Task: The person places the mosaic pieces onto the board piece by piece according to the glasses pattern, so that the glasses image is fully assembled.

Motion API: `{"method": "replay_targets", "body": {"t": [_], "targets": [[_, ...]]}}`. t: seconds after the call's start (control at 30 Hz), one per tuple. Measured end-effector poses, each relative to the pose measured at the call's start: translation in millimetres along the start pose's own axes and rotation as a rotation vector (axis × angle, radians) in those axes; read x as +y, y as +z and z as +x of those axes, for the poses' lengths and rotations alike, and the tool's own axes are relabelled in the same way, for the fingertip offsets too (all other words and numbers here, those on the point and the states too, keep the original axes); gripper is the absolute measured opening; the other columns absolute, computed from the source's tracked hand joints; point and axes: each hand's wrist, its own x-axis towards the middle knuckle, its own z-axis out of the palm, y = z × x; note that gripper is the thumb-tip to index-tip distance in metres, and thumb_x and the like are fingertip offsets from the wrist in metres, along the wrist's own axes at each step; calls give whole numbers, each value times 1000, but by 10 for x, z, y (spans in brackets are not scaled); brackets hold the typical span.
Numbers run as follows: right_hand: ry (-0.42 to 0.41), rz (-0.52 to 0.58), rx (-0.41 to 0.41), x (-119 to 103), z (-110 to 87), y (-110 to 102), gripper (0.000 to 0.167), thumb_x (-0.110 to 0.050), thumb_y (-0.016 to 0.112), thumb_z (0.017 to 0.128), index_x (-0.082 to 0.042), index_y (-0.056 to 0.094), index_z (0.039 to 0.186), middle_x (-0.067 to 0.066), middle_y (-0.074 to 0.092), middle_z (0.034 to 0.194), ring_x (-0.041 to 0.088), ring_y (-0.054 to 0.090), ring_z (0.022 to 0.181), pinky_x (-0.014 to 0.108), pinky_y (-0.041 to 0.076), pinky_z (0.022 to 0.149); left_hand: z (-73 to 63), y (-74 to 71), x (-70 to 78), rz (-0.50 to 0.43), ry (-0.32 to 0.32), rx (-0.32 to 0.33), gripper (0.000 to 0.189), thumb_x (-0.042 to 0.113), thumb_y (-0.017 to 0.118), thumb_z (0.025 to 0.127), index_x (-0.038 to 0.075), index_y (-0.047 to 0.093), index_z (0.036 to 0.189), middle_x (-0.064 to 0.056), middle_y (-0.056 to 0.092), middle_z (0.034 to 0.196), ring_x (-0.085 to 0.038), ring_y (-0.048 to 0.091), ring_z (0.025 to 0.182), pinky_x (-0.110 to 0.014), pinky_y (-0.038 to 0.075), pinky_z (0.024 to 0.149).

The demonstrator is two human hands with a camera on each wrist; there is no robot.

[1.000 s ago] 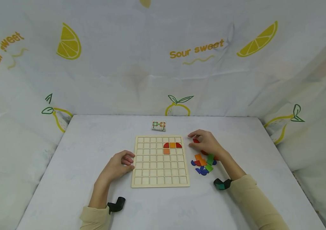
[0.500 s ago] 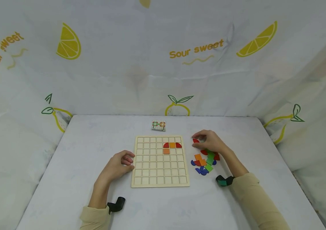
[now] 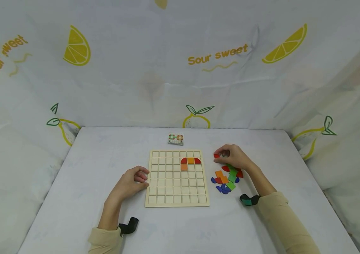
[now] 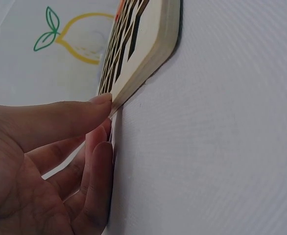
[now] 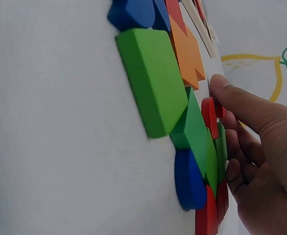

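Observation:
My left hand point(image 3: 132, 181) rests at the left edge of a wooden grid board point(image 3: 167, 180). In the left wrist view its thumb touches the board's rim point(image 4: 153, 54), with the other fingers bent below. Right of the board, my right hand point(image 3: 235, 155) pinches a small red block point(image 3: 216, 155) between thumb and fingers; its full shape is hidden. The right wrist view shows this hand point(image 5: 271, 142) close beside several coloured blocks. On the board sit two red rounded blocks point(image 3: 197, 161), a yellow-orange square point(image 3: 190, 160) and an orange square point(image 3: 184, 167).
Near my right hand lies a loose pile with orange blocks point(image 3: 221, 176), green blocks point(image 3: 231, 185) and blue blocks point(image 3: 225, 189). A small pattern card point(image 3: 176, 138) lies behind the board. A printed cloth point(image 3: 129, 70) hangs behind the white table point(image 3: 110, 141).
My right hand has drawn right, away from the board, and closed its fingertips on the red block, which has turned. The left hand and board have stayed put.

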Motion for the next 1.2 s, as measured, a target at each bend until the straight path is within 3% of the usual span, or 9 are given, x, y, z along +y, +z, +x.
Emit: {"method": "replay_targets", "body": {"t": [0.23, 0.53, 0.83, 1.07, 1.2], "targets": [[-22, 49, -6, -33, -14, -4, 31, -25, 87, 94, -8, 80, 118, 8, 75, 100, 20, 60, 91, 17, 52, 79, 18, 12, -6, -1, 15, 1, 38, -1, 82, 88, 4, 71, 124, -8, 72, 105, -14, 66, 92, -25, 52, 84], [-76, 120, -26, -140, 4, 40, 30, -28, 86, 95, -14, 80, 121, 5, 81, 114, 18, 67, 101, 24, 54, 90, 16, 8, -30, 2, 11, 3, 38, -2, 81, 88, 4, 71, 124, -7, 72, 104, -13, 66, 91, -27, 52, 84], [-112, 223, -93, -424, 19, 173, 31, -26, 87, 94, -12, 79, 120, 8, 79, 113, 19, 70, 94, 17, 57, 87, 4, 7, -14, 10, 3, 5, 37, -1, 82, 89, 5, 71, 124, -6, 72, 105, -13, 66, 92, -30, 52, 86], [-162, 260, -148, -523, 68, 319, 30, -22, 88, 93, -11, 80, 119, 8, 79, 108, 14, 71, 88, 18, 59, 85, -1, 5, -9, 6, -1, 8, 37, 0, 82, 89, 5, 71, 124, -6, 72, 105, -13, 66, 92, -29, 52, 86], [-190, 277, -176, -590, 68, 381, 31, -21, 86, 94, -11, 80, 123, 8, 80, 116, 14, 71, 91, 19, 59, 87, 0, 0, -6, 4, 2, 6, 37, 0, 82, 89, 5, 71, 124, -6, 72, 105, -14, 66, 92, -29, 52, 86]]}}
